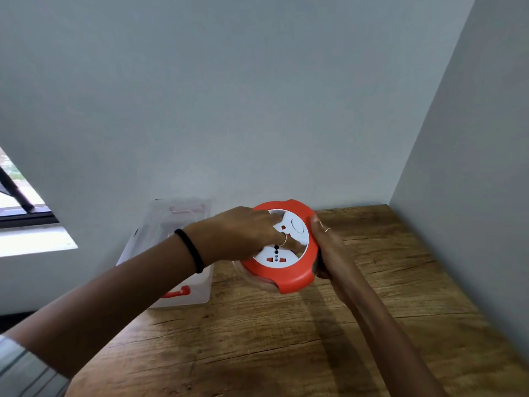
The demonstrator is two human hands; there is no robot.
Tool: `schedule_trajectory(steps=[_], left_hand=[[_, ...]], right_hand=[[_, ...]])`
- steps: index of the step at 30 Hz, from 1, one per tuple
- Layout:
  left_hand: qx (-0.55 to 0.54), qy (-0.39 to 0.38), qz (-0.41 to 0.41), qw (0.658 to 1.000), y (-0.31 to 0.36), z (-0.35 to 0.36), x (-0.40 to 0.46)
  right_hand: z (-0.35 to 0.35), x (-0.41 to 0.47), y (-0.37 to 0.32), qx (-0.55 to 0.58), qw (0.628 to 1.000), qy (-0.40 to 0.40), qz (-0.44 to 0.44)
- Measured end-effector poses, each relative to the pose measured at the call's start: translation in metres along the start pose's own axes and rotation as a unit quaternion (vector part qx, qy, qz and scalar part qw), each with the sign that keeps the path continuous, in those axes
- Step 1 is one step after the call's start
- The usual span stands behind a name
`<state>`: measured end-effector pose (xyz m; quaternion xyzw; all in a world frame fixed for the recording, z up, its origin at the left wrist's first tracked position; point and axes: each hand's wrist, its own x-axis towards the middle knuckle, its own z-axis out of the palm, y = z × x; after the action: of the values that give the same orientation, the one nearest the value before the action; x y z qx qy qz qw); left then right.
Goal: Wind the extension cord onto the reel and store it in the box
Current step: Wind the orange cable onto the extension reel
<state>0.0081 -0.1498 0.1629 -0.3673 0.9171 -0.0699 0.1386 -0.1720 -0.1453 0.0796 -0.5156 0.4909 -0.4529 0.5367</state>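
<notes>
Grey walls corner a wooden table (286,339). My right hand (329,253) grips the orange cord reel (283,270) at its 3 o'clock rim; my left hand (243,233) has its fingers curled into the white socket hub, winding, I judge. Next comes lifting it into the clear storage box (171,253) at 9 o'clock.

Wood-grain bench (286,339) filling the lower centre and right of the frame, butted against grey walls at the back and the right. Clear plastic box (183,253) with a red latch standing at the bench's far left corner, left of centre in the frame. Whether the reel (286,273) rests on the bench: cannot tell.
</notes>
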Motion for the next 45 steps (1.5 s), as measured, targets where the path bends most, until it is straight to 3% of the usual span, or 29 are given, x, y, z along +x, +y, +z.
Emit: schedule_trajectory(steps=[3, 6, 9, 11, 16, 21, 26, 29, 31, 37, 41, 45], left_hand=[[-0.035, 0.021, -0.02, 0.999, -0.001, 0.001, 0.001], [-0.135, 0.061, -0.066, 0.987, -0.001, -0.001, -0.002], [-0.206, 0.159, -0.147, 0.954, 0.006, 0.001, -0.004], [-0.187, 0.192, -0.22, 0.938, 0.017, 0.004, -0.004], [-0.143, 0.199, -0.293, 0.924, 0.042, 0.013, 0.005], [-0.32, 0.152, -0.321, 0.878, 0.051, 0.013, 0.021], [-0.45, 0.162, -0.341, 0.809, 0.063, 0.017, 0.026], [-0.49, 0.177, -0.329, 0.788, 0.065, 0.019, 0.026], [-0.481, 0.18, -0.319, 0.797, 0.063, 0.021, 0.026], [-0.364, 0.179, -0.247, 0.88, 0.052, 0.021, 0.018], [-0.263, 0.121, -0.188, 0.938, 0.038, 0.017, 0.016], [-0.17, 0.059, -0.144, 0.973, 0.026, 0.012, 0.014]], right_hand=[[0.001, -0.001, 0.001, 0.055, 0.998, 0.028, -0.017], [0.003, -0.002, 0.001, 0.093, 0.993, 0.065, -0.019], [0.003, -0.002, -0.002, 0.109, 0.989, 0.093, -0.031], [0.003, -0.003, -0.003, 0.116, 0.987, 0.103, -0.038], [0.007, -0.003, -0.002, 0.114, 0.985, 0.112, -0.067], [0.009, -0.006, 0.002, 0.114, 0.983, 0.111, -0.089], [0.01, -0.01, 0.006, 0.083, 0.983, 0.121, -0.11], [0.009, -0.013, 0.009, 0.051, 0.983, 0.123, -0.13], [0.009, -0.013, 0.009, 0.037, 0.981, 0.129, -0.142], [0.004, -0.008, 0.008, 0.043, 0.981, 0.129, -0.138], [-0.004, -0.003, 0.006, 0.032, 0.988, 0.088, -0.12], [-0.008, -0.003, 0.005, 0.039, 0.992, 0.062, -0.1]])
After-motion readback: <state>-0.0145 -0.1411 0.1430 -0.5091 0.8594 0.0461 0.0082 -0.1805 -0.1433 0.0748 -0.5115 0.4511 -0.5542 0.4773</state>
